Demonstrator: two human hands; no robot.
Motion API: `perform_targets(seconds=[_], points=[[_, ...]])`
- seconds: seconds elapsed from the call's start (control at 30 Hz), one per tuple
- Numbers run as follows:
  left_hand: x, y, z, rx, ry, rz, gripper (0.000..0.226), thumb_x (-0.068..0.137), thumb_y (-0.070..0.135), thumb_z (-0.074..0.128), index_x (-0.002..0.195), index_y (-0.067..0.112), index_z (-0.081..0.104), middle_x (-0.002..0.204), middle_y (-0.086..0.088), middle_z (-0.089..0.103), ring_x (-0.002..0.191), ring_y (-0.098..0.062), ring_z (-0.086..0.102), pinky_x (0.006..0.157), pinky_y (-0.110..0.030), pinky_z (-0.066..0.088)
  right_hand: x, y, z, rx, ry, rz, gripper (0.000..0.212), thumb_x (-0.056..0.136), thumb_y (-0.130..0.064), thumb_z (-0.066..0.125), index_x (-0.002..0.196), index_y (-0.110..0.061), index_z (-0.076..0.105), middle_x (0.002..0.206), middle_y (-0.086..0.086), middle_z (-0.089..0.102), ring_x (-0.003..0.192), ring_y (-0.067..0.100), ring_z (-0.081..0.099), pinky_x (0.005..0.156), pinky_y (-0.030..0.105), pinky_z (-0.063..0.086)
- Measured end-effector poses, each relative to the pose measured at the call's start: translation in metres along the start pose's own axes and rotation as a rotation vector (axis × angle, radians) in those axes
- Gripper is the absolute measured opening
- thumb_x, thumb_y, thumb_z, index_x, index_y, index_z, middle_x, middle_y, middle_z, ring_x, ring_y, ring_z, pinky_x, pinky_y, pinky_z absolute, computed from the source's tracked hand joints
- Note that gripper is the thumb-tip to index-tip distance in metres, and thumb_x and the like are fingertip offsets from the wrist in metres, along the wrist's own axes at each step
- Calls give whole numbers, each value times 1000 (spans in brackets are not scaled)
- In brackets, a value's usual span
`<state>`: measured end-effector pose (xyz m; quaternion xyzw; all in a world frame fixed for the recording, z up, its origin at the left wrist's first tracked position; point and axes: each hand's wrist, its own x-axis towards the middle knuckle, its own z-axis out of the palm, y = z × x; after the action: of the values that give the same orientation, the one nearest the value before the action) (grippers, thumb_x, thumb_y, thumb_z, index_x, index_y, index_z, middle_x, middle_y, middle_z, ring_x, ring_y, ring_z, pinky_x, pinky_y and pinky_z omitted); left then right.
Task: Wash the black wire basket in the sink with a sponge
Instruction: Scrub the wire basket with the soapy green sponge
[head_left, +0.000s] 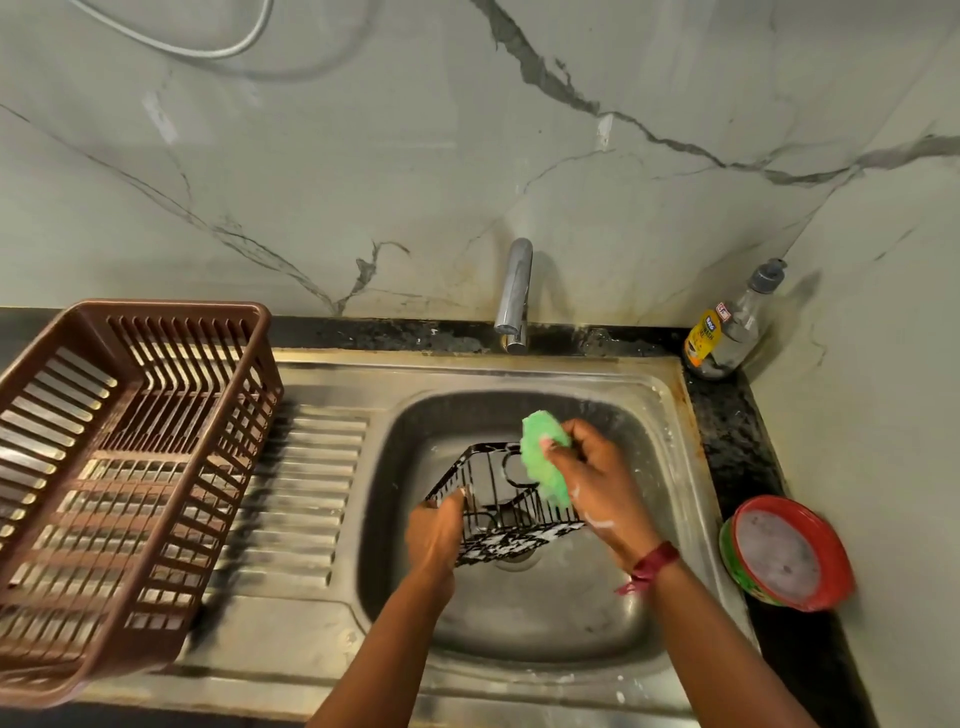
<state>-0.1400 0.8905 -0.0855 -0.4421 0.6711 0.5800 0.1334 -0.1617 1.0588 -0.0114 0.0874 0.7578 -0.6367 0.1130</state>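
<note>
Both hands are working a black wire basket with a green sponge inside the sink.

The left hand is gripping the basket's near-left corner, fingers curled round the rim wires, and is holding it tilted above the drain, with suds clinging to its lower side. The right hand is pinching the sponge and pressing it on the rim opposite the left hand's grip. Beyond the sponge grip a faucet is standing at the wall. Well left of the basket grip a brown dish rack is sitting on the drainboard. Right of the sponge hand a red tub is resting on the counter, and a bottle is standing in the far corner.
</note>
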Motion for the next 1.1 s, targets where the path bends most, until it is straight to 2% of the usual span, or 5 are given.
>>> perform_targets(seconds=[0.17,0.4,0.63,0.9,1.1], points=[[4,-11,-6,-25,18,-91,30,87,28,67,102,2,69,104,-21,71,100,-38,68,87,-50,57,8,10,-37,-505,520,-191,23,89,-23,63,111,-17,68,94,5,72,74,19,61,62,26,43],[-13,-5,1,30,29,-17,56,76,38,67,117,1,66,113,-15,67,92,-29,63,76,-39,51,11,26,14,-653,322,-290,41,88,2,56,120,-22,64,116,3,69,93,16,67,84,24,53],[-16,-4,0,73,49,-5,72,62,48,59,117,2,66,119,-18,65,94,-33,64,80,-42,56,-12,37,49,-1000,169,-823,59,65,7,57,119,-14,64,130,10,60,120,26,58,100,49,46],[-14,6,-5,11,71,-45,69,74,40,67,129,-1,61,127,-19,60,97,-33,60,82,-43,53,2,58,-11,-747,376,-495,62,62,22,67,112,-14,68,108,10,71,92,25,70,84,40,57],[-19,13,2,17,62,-44,78,69,48,69,131,2,61,132,-20,56,97,-33,59,80,-40,52,-29,52,53,-859,317,-750,61,59,12,71,116,-9,65,121,16,64,112,29,62,91,44,54]])
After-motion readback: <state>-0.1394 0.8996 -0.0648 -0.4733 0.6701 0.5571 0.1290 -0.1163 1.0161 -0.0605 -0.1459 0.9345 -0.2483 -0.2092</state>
